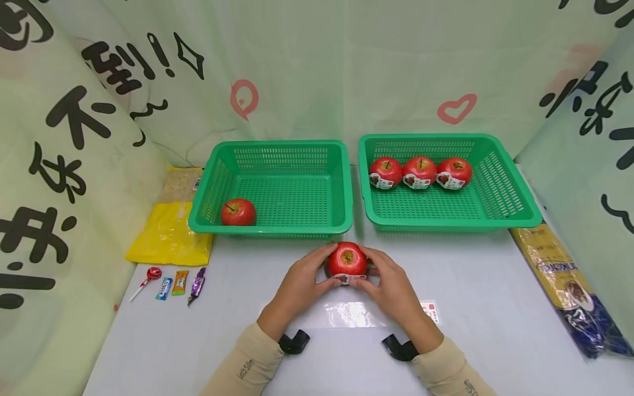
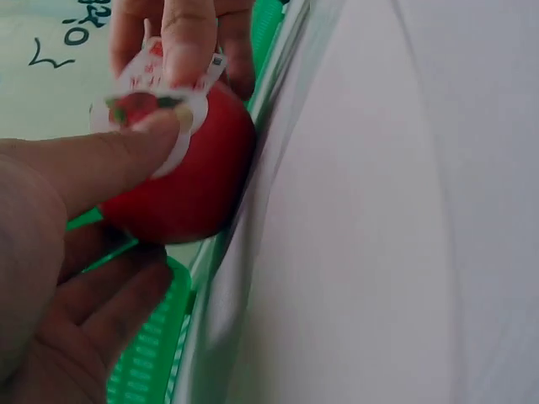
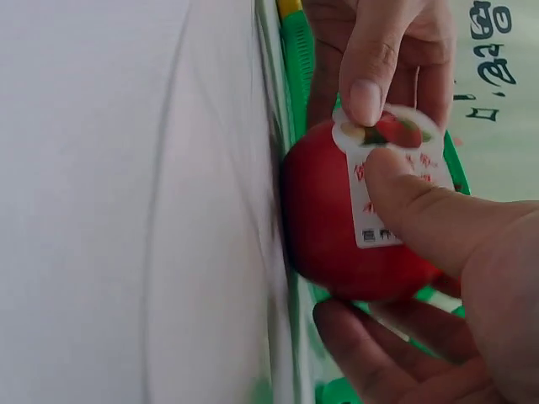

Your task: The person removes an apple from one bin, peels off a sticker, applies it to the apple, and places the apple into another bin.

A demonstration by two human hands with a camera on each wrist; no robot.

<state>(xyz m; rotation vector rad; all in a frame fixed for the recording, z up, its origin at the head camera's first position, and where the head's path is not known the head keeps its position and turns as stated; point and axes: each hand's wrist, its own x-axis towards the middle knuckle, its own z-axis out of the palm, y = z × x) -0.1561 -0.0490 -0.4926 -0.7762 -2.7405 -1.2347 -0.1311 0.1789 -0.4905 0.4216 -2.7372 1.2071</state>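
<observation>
A red apple point(image 1: 348, 257) sits between both hands, in front of the gap between two green baskets. My left hand point(image 1: 297, 283) curls round its left side, and my right hand point(image 1: 398, 286) grips it from the right. Both thumbs press on a white sticker point(image 3: 370, 210) on the apple's near side; the left wrist view shows a printed apple picture on this label point(image 2: 198, 108). A clear plastic sheet point(image 1: 351, 314) lies on the table below the hands, with a red-and-white printed piece point(image 1: 430, 311) partly behind my right wrist.
The left green basket point(image 1: 342, 187) holds one apple point(image 1: 239, 212) with no sticker showing. Three stickered apples point(image 1: 419, 172) stand in the right basket point(image 1: 525, 203). Yellow bag point(image 1: 170, 234), lollipop point(image 1: 153, 274) and several wrapped candies point(image 1: 180, 282) lie left; a gold-blue packet point(image 1: 569, 286) lies right.
</observation>
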